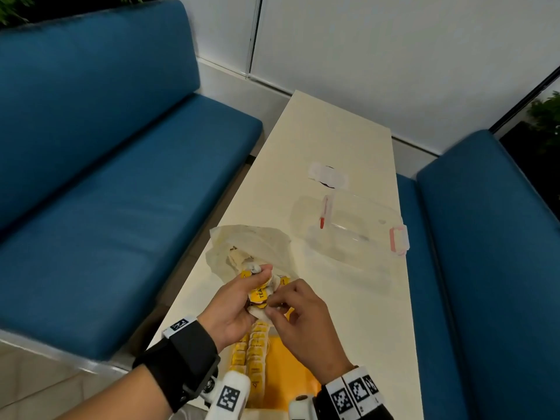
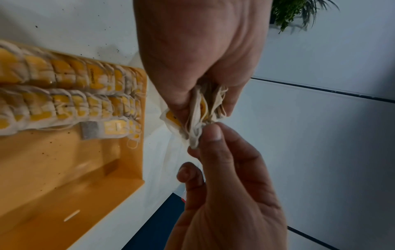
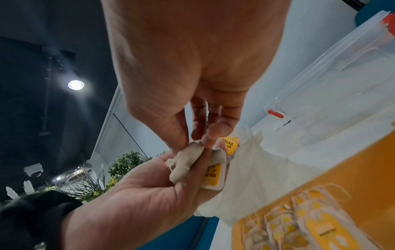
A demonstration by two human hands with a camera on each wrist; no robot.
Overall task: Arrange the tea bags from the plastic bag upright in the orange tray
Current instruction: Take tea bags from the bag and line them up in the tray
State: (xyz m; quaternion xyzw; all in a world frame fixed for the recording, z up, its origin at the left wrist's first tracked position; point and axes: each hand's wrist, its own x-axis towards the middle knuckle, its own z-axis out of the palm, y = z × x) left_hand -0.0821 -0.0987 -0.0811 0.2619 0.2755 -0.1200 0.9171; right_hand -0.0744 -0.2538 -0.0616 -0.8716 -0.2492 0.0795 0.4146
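My left hand (image 1: 242,294) grips a small bunch of tea bags (image 1: 261,294) with yellow tags, above the table between the plastic bag and the tray. My right hand (image 1: 291,310) pinches one bag of that bunch (image 2: 195,137) between thumb and forefinger (image 3: 188,159). The crumpled whitish plastic bag (image 1: 242,244) lies open just beyond my hands. The orange tray (image 1: 291,368) sits under my wrists at the near table edge. Two rows of tea bags (image 2: 70,94) stand upright along its left side; one more bag (image 2: 102,129) lies beside them. The tray's right half (image 2: 53,177) is bare.
A clear plastic container (image 1: 348,228) with red clips lies on the cream table (image 1: 333,140) beyond the bag, with its lid (image 1: 328,175) farther back. Blue benches (image 1: 106,177) flank the narrow table on both sides. A white wall stands behind.
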